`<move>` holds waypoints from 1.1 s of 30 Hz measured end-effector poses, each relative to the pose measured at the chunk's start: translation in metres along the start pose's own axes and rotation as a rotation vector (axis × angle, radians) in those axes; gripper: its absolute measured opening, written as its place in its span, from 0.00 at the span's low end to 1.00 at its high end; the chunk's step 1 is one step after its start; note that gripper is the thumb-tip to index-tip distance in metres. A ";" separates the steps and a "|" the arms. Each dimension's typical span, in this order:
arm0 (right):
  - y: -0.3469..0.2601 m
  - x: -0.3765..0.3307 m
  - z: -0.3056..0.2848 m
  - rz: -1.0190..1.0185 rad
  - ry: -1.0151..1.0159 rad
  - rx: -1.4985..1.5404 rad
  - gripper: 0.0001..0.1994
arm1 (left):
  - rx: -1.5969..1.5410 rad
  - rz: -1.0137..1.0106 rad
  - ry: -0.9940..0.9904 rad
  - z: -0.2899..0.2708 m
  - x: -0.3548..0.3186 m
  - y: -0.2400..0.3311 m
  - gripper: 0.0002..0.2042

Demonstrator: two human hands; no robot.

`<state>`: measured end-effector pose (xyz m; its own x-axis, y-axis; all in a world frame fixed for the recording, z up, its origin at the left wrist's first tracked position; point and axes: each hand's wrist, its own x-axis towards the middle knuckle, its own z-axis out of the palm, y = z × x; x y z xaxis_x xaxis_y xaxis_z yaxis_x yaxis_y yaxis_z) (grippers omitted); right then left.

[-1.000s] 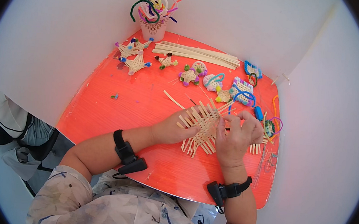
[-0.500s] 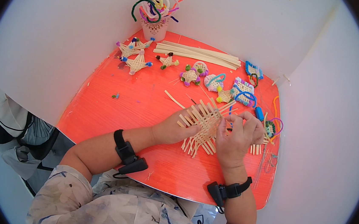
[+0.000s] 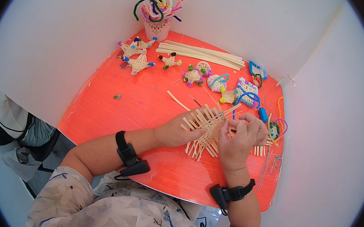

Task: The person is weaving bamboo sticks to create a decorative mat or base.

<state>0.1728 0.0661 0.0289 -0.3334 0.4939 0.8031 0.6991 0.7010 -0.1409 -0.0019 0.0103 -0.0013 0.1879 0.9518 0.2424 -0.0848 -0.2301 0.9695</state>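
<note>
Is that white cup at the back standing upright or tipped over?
Upright: the white cup stands on its base, pipe cleaners sticking up out of its mouth.

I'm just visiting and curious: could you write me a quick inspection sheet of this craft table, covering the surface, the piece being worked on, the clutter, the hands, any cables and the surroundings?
Surface: red tabletop, glossy, with a tiny bead-like scrap near its left side.
Job's things: woven mat of pale flat strips, loose ends sticking out, lying on the table between both hands.
Clutter: finished woven ornaments in a row along the far side; bundle of long strips; white cup of pipe cleaners; more pipe cleaners at the right edge.
Hands: left hand presses on the mat; right hand pinches a strip at its right edge.
Cables: a short lead at the left wristband; black band on the right wrist too.
Surroundings: white walls around the table.
</note>
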 end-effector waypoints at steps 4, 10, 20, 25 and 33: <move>0.000 -0.003 0.003 0.026 -0.003 0.054 0.11 | -0.013 0.000 -0.005 0.000 -0.001 0.000 0.24; -0.003 -0.002 0.000 0.029 -0.015 0.038 0.10 | -0.002 -0.018 0.006 0.001 -0.001 0.002 0.24; -0.003 -0.001 -0.002 0.114 -0.072 0.098 0.11 | 0.027 -0.022 0.028 -0.004 0.000 -0.001 0.23; 0.004 0.004 -0.003 0.219 -0.057 0.227 0.18 | 0.079 0.031 0.049 -0.005 0.001 -0.004 0.23; 0.009 0.004 -0.003 0.337 -0.178 0.350 0.14 | 0.050 0.025 -0.028 -0.004 0.000 -0.003 0.24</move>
<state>0.1793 0.0726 0.0326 -0.2497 0.7806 0.5730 0.5425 0.6029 -0.5850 -0.0055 0.0118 -0.0045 0.2140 0.9397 0.2669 -0.0410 -0.2644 0.9635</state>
